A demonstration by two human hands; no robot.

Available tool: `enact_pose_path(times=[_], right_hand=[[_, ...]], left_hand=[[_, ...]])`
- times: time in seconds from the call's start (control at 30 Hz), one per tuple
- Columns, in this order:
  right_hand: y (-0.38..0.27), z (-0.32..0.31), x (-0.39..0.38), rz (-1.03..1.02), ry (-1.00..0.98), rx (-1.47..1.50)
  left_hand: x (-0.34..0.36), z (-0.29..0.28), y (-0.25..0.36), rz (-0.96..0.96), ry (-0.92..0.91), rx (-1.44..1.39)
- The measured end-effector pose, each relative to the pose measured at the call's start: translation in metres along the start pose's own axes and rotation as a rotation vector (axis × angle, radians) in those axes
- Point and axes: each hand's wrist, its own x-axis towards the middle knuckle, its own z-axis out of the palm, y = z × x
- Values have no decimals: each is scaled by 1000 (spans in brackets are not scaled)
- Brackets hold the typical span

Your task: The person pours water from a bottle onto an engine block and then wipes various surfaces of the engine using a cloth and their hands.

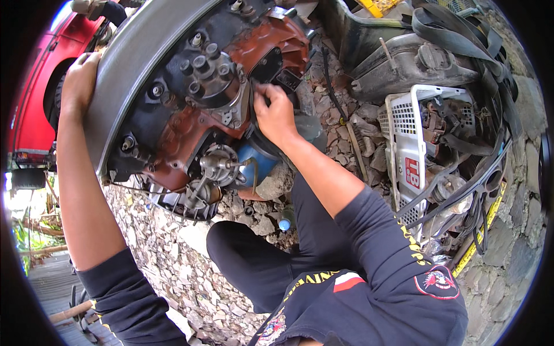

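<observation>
Head view: left hand (79, 81) gripping flywheel rim (124, 69), likely steadying tilted red engine block (190, 132) on stony ground. Right hand (276, 115) pinched at small fitting (287, 79) on block's upper right; blue filter (257, 161) below.

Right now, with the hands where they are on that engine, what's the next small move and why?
Probably keep the left hand bracing the grey curved rim and let the right hand work on the small part it pinches at the rust-red engine block. The fingertips are already on it; what they grip is too small to tell.
</observation>
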Motion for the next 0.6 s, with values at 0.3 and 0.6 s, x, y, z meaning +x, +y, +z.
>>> enact_pose_path(times=[0.3, 0.6], right_hand=[[-10, -5, 4, 191, -11, 87], [-15, -7, 35, -189, -74, -88]], left_hand=[[-7, -3, 8, -56, 10, 33], [-7, 1, 6, -8, 45, -33]])
